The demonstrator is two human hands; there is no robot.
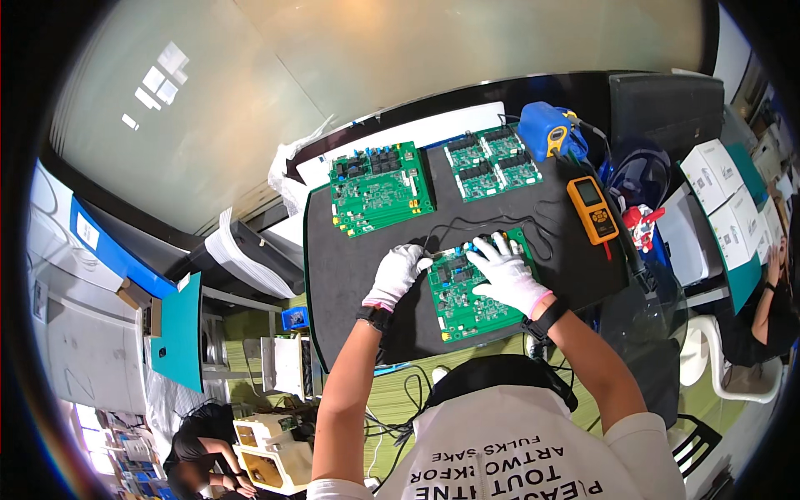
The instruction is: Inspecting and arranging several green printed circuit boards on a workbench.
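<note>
A green circuit board (467, 310) lies near the front edge of the black-topped table, under my gloved hands. My left hand (398, 276), in a white glove, is closed at the board's upper left corner. A thin black cable (487, 222) curves across the mat to its fingertips, which pinch the end; the tip itself is hidden. Over the board's upper right part, my right hand (510, 278) lies with fingers spread, also gloved in white. Black and blue components (451, 271) show between the two hands.
Behind on the left is a stack of green boards (379, 193). A panel of smaller boards (492, 165) lies beside it. An orange handheld meter (592, 210) and a blue tool station (546, 132) stand at the right. Co-workers sit at the lower left (204, 454) and far right (758, 312).
</note>
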